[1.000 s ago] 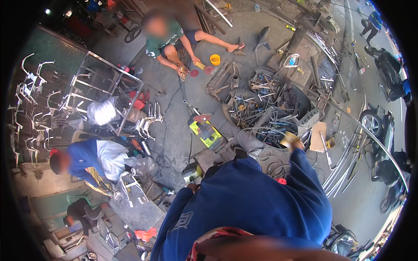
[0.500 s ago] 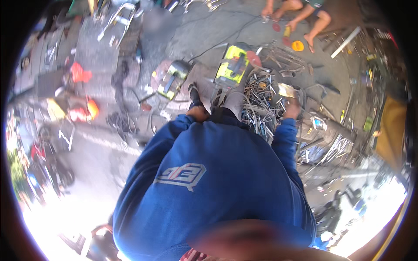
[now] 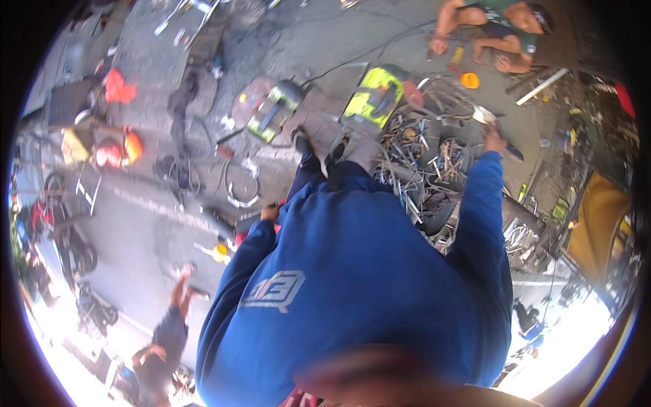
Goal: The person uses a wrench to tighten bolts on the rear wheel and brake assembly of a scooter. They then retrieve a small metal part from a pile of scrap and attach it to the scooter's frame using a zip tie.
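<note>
My right hand (image 3: 495,142) reaches forward to the right. Its fingers are closed on a pale flat piece (image 3: 483,115), whose exact kind I cannot make out. Beneath and beside that arm lies a heap of scrap metal (image 3: 407,139), with rods and strips. More short metal pieces (image 3: 449,159) sit in a dark round container in the heap. My left hand (image 3: 270,212) hangs low at my left side, near a red and black thing on the ground. Its fingers are too small and hidden to read.
Two yellow-green boxy machines with handles, one on the left (image 3: 274,112) and one on the right (image 3: 373,98), stand ahead of my feet. A co-worker (image 3: 502,34) crouches at the far right near an orange round thing (image 3: 469,81). Another person (image 3: 166,339) is behind me on the left. Hoses lie leftward.
My right hand has moved forward and right, away from over the scrap, with the pale piece. My left hand has shifted from my lap out to my left side. The co-worker shows more fully.
</note>
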A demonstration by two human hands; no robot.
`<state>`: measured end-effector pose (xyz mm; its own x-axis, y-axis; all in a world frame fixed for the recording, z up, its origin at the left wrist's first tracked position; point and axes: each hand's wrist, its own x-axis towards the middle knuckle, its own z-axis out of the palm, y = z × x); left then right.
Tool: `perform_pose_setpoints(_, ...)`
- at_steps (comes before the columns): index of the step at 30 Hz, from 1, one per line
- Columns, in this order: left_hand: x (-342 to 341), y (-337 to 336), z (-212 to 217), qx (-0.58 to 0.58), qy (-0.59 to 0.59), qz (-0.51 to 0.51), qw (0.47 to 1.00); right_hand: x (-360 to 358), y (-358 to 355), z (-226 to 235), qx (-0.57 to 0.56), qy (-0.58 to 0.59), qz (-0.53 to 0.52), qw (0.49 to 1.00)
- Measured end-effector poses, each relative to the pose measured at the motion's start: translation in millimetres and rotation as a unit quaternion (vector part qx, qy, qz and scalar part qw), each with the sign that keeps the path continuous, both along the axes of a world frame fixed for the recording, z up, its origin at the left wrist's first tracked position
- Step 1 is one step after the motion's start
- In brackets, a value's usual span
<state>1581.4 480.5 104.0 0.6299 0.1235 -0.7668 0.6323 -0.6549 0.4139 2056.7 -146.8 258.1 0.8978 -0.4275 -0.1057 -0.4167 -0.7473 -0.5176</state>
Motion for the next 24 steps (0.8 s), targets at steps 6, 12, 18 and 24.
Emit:
perform_pose_setpoints(6,-5,58,-49,0.112,-0.036,-0.126,0.985,27,13,-27,0.144,-0.129,-0.094,0.977)
perform_pose_setpoints(12,93,94,-54,0.106,0.044,0.057,0.992,51,48,-14,0.309,-0.271,-0.142,0.900)
perform_pose_setpoints(18,177,76,-13,0.118,-0.088,-0.015,0.989,88,47,-21,0.290,-0.212,-0.113,0.927)
perform_pose_setpoints(24,255,4,89,-0.175,-0.041,0.257,0.949,106,75,21,0.263,-0.237,-0.113,0.928)
